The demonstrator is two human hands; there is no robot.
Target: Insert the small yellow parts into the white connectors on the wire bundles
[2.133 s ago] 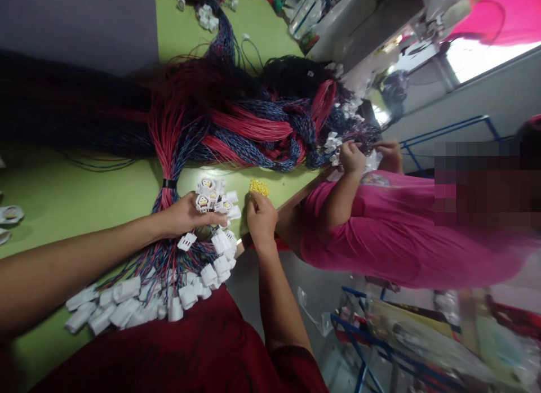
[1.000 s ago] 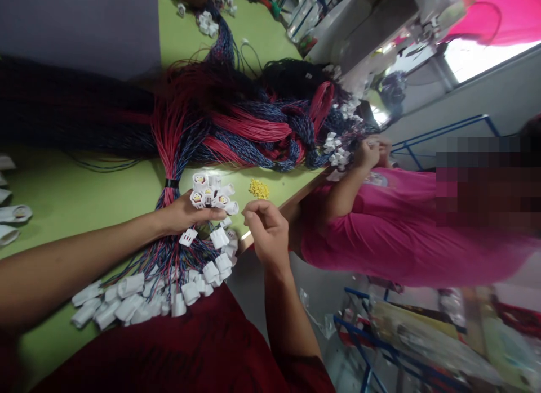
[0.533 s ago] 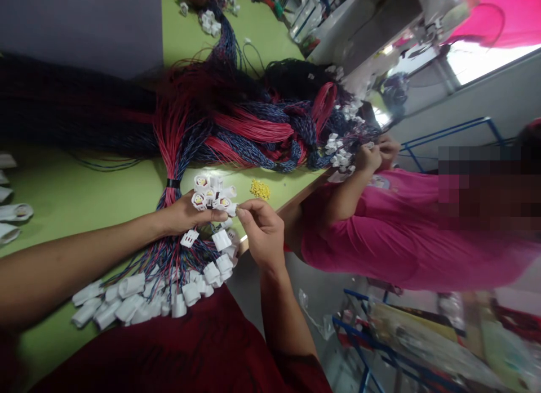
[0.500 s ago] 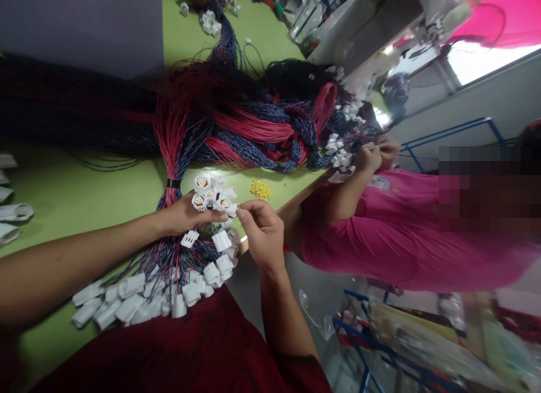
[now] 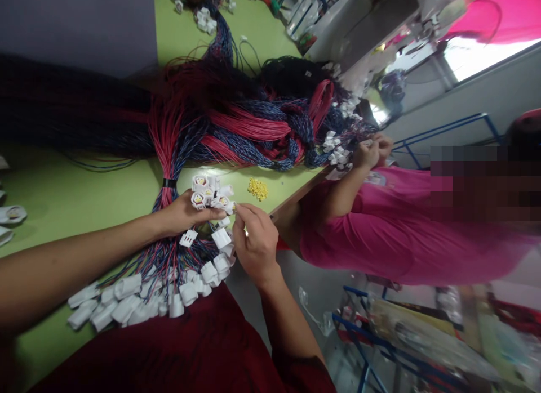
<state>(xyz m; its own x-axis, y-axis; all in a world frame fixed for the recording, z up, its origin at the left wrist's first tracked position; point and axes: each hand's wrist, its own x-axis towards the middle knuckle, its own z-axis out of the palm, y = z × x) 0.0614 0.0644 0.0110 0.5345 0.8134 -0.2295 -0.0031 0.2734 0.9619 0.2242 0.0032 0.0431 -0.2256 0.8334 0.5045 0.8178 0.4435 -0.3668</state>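
My left hand (image 5: 186, 214) is closed around several white plastic connectors (image 5: 199, 199), whose open ends face up and show yellow pieces inside. At the right edge of this cluster, the fingertips of my right hand (image 5: 256, 238) touch a connector's mouth; whatever they pinch is too small to make out. Red and blue wires (image 5: 171, 151), bound by a black tie (image 5: 169, 183), run beneath my left wrist. More white connectors (image 5: 127, 307) on the wire ends fan out towards me. A small heap of yellow pieces (image 5: 257, 188) lies just beyond my right hand.
Thick bundles of wire (image 5: 253, 125) stretch across the green table (image 5: 105, 196). To the right, a person in a pink shirt (image 5: 380, 235) handles white connectors (image 5: 337, 150) at the table's edge. A blue metal rack (image 5: 359, 336) with bags stands at the lower right.
My right hand has turned at the connector, its fingers now pointing more upward and its knuckles nearer the cluster. My left hand keeps its hold. The whole view has shifted slightly.
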